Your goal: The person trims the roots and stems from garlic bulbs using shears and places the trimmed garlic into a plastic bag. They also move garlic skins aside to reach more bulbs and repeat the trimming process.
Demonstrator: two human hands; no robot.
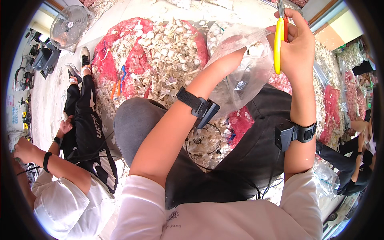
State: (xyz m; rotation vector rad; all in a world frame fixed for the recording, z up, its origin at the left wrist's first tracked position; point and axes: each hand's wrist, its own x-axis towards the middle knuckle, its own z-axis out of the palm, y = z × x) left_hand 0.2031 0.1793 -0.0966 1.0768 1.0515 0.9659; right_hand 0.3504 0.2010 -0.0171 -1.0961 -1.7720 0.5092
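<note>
Garlic pile (172, 52) biggest, spread on the floor (48, 100) ahead of the seated wearer, cloves and papery skins mixed, more between the legs. Legs (208, 180) next: dark trousers, knees apart, pile visible in the gap. Co-worker (64, 196) on the left, white top, black trousers, feet near the pile edge. Another person (356, 160) at the far right rim, partly cut off. Red mesh (134, 60) under and around the pile, more showing between the knees. Clear bag (236, 90) in front of the wearer, above the lap and between the forearms, wrinkled, upper edge near the right hand. White pieces (256, 49) show through its upper part; can't tell if inside or behind. Fan (69, 26) top left, round grille, on the floor side of the pile. Hands: right hand (298, 48) raised at upper right, fingers curled around the tool (277, 52); left hand (234, 62) at the bag, fingers hidden by plastic, can't tell if spread or pinching. Tool is upright, one yellow handle, one red, metal end up and cut off by the top edge. Black straps with boxy units, left unit (208, 114) and right unit (284, 135), on the forearms. Smallest: orange strips (116, 89) and a blue strip (123, 73) at the pile's left side.
</note>
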